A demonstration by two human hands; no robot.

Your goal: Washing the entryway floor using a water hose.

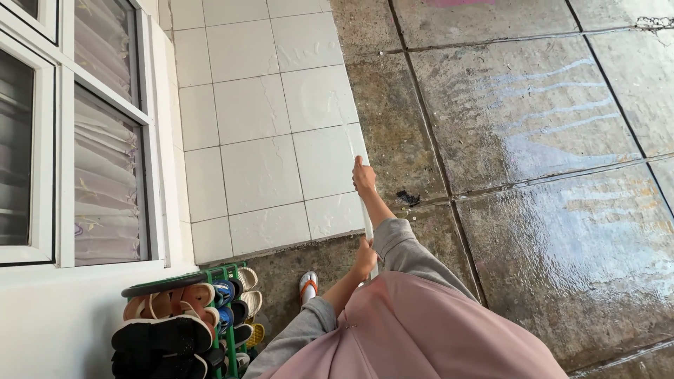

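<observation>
Head view: both grips, right hand [364, 175] and left hand [365, 258], clamp a white pole [366, 219]. Wet concrete floor [547, 140] at 2 o'clock; white tiles [260, 119] at 11.

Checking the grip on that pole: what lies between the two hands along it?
In the head view, only a bare stretch of the white pole runs between the right hand higher up and the left hand lower down; nothing else sits there.

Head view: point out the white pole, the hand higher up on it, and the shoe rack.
white pole [366, 214], head view, stretch between the hands.
right hand [364, 177], head view, back of hand.
shoe rack [229, 330], head view, green frame post.
</observation>
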